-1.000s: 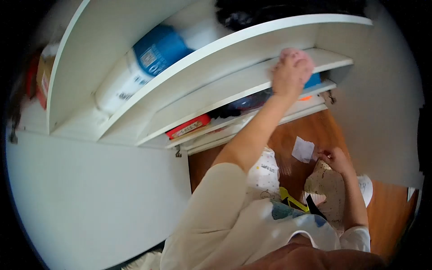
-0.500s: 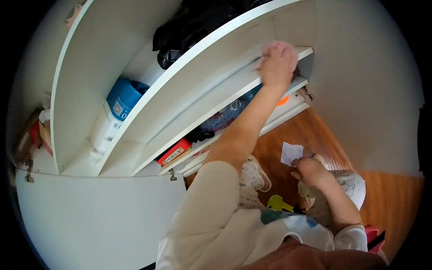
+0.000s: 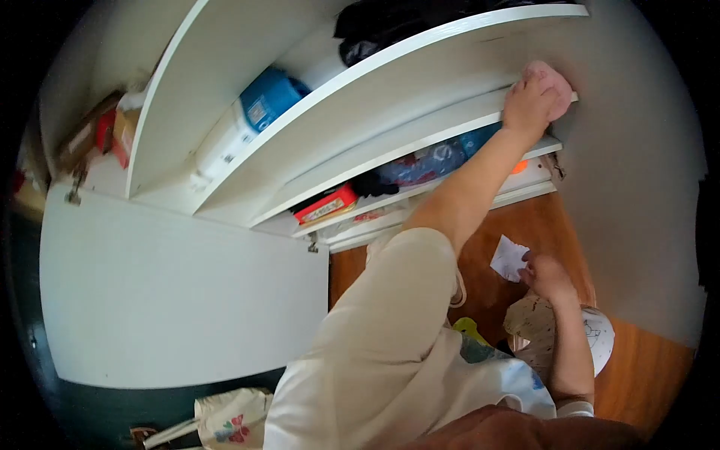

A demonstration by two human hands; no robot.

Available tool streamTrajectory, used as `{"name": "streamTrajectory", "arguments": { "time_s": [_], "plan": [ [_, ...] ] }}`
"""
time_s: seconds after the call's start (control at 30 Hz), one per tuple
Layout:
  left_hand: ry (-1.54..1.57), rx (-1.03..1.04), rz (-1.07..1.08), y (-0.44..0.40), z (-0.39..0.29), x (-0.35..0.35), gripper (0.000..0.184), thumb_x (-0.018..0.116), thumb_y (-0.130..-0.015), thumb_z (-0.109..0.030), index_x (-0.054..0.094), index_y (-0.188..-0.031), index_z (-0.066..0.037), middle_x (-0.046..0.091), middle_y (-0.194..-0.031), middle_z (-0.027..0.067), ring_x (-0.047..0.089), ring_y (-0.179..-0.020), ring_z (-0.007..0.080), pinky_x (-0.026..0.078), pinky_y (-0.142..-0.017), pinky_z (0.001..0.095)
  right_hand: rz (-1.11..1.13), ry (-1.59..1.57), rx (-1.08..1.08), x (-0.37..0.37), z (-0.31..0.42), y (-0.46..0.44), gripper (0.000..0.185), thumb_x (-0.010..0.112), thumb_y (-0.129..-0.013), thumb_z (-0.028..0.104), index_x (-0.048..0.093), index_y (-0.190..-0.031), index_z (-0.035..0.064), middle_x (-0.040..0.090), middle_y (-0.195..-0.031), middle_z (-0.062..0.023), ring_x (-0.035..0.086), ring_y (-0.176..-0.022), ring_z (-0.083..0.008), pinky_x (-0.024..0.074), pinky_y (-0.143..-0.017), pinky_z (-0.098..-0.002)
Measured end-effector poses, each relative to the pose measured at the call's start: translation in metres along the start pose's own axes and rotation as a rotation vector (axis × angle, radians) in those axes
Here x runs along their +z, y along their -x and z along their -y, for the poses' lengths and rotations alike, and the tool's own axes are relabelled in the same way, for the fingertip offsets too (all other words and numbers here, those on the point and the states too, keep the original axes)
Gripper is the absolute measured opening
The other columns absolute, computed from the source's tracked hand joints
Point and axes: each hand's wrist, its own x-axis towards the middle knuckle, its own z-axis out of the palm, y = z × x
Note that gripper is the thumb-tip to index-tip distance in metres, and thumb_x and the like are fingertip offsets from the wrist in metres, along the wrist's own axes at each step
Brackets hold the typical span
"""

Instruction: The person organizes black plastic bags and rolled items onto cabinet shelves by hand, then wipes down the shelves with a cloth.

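Note:
My left hand (image 3: 529, 105) reaches across to the right end of a shelf, fingers pressed over a pink cloth (image 3: 556, 94). The cloth is bunched against the shelf board (image 3: 420, 139) near its front edge, close to the cabinet's right side. Lower down, my right hand (image 3: 547, 276) pinches a creased piece of white paper (image 3: 508, 259) at its edge, above the wooden floor and near my knee.
The open cabinet door (image 3: 180, 292) spans the left. Shelves hold black bags (image 3: 405, 26), a blue-and-white package (image 3: 266, 97), a red box (image 3: 327, 204) and plastic-wrapped items (image 3: 424, 161). A tote bag (image 3: 236, 420) lies lower left.
The view has shifted, so the cabinet appears lower and further right. My left hand stays on the cloth at the shelf's right end. The paper in my right hand has tilted.

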Motion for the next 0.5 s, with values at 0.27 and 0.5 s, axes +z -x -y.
{"name": "streamTrajectory", "arguments": {
  "time_s": [0.27,0.5],
  "plan": [
    [-0.188,-0.085,-0.161,0.177,0.110,-0.149,0.047,0.068,-0.057,-0.007,0.055,-0.102,-0.011,0.051,-0.107,0.0163,0.048,-0.100,0.0365,0.041,-0.082,0.0430,-0.054,-0.038,-0.067,0.020,-0.016,-0.004,0.030,0.062,-0.075,0.012,0.056,-0.100,-0.0030,0.061,-0.087,-0.0208,0.059,-0.081,-0.0332,0.0467,-0.070,-0.0384],
    [-0.557,-0.520,-0.097,0.326,0.172,-0.298,0.057,0.069,-0.056,-0.002,0.047,-0.108,-0.011,0.046,-0.111,0.0162,0.047,-0.098,0.0374,0.041,-0.081,0.0429,-0.028,-0.001,-0.033,0.039,-0.012,-0.009,0.017,0.055,-0.073,0.004,0.060,-0.089,-0.0008,0.062,-0.081,-0.0182,0.061,-0.077,-0.0299,0.0458,-0.069,-0.0362]
  ]
}}
